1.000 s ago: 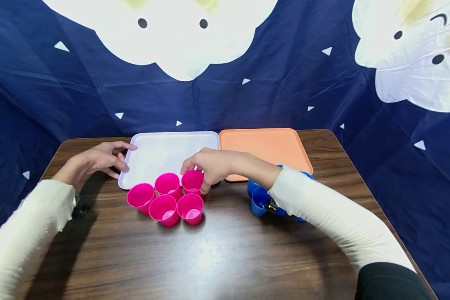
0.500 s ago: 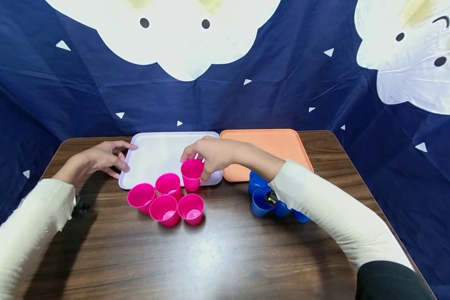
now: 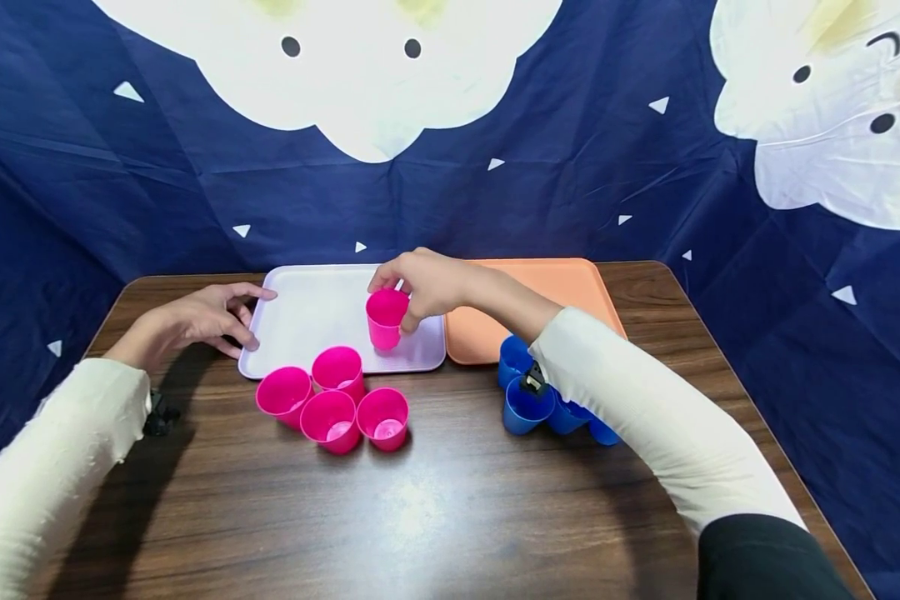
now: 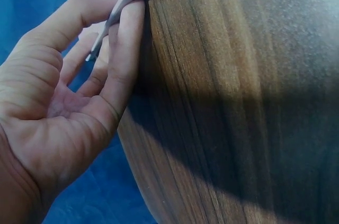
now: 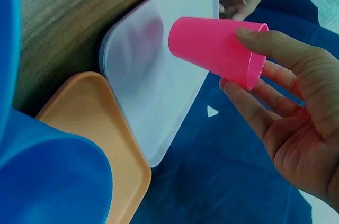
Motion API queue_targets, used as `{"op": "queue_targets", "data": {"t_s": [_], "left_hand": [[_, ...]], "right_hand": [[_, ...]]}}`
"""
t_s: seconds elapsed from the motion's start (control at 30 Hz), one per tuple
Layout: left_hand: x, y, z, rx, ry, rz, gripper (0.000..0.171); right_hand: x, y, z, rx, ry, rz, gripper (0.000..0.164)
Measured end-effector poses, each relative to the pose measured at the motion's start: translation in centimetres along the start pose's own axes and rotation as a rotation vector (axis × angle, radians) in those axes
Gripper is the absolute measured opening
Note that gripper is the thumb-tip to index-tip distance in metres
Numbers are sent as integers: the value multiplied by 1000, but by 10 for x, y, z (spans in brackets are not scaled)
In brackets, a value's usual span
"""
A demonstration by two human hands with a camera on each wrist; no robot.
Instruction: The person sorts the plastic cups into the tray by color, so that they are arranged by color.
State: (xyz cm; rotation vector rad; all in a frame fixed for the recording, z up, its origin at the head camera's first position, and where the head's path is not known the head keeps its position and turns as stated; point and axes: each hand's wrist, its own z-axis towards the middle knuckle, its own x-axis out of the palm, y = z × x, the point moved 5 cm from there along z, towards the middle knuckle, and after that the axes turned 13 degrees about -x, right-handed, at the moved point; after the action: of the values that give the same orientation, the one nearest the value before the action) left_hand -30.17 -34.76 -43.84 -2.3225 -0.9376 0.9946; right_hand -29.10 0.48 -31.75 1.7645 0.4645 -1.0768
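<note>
My right hand (image 3: 433,282) pinches a pink plastic cup (image 3: 384,323) near its rim, thumb on one side and fingers on the other. Upright in the head view, the cup overlaps the right part of the white tray (image 3: 307,321); the right wrist view shows its base over that tray (image 5: 143,60). At the tray's left edge, my left hand (image 3: 198,317) grips the rim between thumb and fingers, as the left wrist view shows up close on the tray rim (image 4: 124,1). Several more pink cups (image 3: 330,423) stand grouped in front of the tray.
An orange tray (image 3: 562,287) lies against the white one on its right. Several blue cups (image 3: 527,408) stand in front of it, partly hidden under the right forearm. A dark blue cloth (image 3: 420,200) hangs behind the wooden table (image 3: 450,500).
My right hand has lifted one pink cup out of the pink group and carried it away from me, over the white tray. The left hand has stayed at the tray's edge.
</note>
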Motion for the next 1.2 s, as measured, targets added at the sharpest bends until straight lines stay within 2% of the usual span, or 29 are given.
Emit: {"op": "queue_targets", "data": {"t_s": [0.2,0.63,0.93,0.97,1.2], "left_hand": [[0,0,-1,0,-4,8,109],[3,-2,-2,-1,7,21,111],[4,-5,-3,9,13,61,113],[4,-5,-3,9,15,63,113],[2,-5,-2,10,9,84,113]], "right_hand": [[-9,-14,8,35,-62,-37,72],[-17,-36,36,164,-215,-35,65],[-16,-45,54,221,-248,-38,64],[-15,-48,56,231,-247,-41,65],[-2,-121,97,306,-253,-32,82]]}}
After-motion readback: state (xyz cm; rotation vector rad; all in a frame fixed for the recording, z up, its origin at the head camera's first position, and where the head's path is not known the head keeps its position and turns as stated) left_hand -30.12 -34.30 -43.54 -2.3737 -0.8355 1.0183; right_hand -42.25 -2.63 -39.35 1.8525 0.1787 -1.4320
